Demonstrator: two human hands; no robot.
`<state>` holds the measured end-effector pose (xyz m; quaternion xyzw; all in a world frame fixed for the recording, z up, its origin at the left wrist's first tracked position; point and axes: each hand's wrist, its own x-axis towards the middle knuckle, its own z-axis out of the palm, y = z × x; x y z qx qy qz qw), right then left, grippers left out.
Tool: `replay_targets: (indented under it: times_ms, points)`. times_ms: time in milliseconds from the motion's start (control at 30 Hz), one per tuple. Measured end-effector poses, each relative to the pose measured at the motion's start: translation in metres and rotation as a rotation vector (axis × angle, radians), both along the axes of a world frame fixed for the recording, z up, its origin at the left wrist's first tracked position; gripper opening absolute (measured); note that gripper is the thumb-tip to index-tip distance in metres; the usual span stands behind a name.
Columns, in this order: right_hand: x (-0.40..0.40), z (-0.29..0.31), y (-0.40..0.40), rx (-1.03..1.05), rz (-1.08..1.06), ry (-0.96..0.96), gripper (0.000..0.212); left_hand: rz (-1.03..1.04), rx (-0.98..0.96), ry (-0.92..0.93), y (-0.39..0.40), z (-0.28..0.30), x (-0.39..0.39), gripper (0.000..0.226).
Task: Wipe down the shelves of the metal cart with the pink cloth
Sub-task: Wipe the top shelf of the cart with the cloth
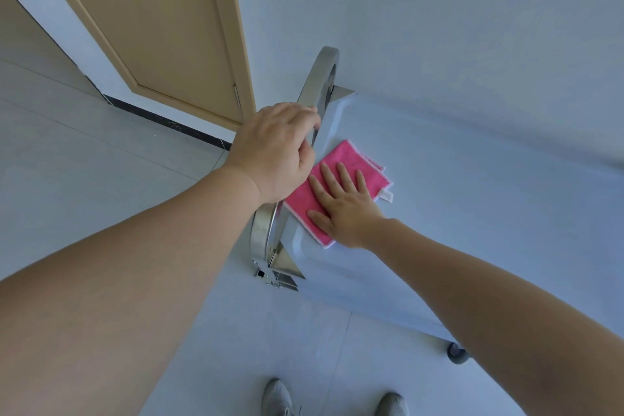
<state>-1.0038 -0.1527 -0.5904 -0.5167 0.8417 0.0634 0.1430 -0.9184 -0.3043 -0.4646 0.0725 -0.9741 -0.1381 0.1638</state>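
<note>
top shelf of metal cart under wiping: right hand, fingers spread flat, presses folded pink cloth near its left end; left hand curls around steel handle. judged early; lower shelves, hidden here, remain.

Your metal cart's top shelf: pale, smooth, raised rim. Folded pink cloth lies flat on it near the handle-end corner. Cart stands on the light tiled floor; one grey caster visible at the near edge.
</note>
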Motion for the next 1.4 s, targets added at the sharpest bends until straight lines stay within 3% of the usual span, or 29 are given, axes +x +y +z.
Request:
replay_targets:
  times_ms: [400, 733, 933, 1267, 1400]
  points:
    - [0.058, 0.003, 0.047, 0.017, 0.191, -0.052, 0.068, -0.005, -0.067, -0.008, 0.002, 0.004, 0.001, 0.034]
    - [0.082, 0.001, 0.072, 0.007, 0.211, -0.006, 0.065, -0.022, -0.137, 0.004, 0.010, 0.013, 0.015, 0.027]
    - [0.084, 0.000, 0.071, 0.034, 0.224, 0.037, 0.067, 0.129, -0.106, 0.151, 0.031, 0.009, 0.093, 0.021]
    - [0.097, 0.000, 0.078, -0.058, 0.411, 0.028, 0.061, 0.404, 0.010, -0.031, 0.115, -0.088, 0.245, 0.024]
    - [0.099, -0.005, 0.063, -0.159, 0.233, 0.117, 0.072, 0.411, 0.091, -0.012, 0.143, -0.116, 0.267, 0.026]
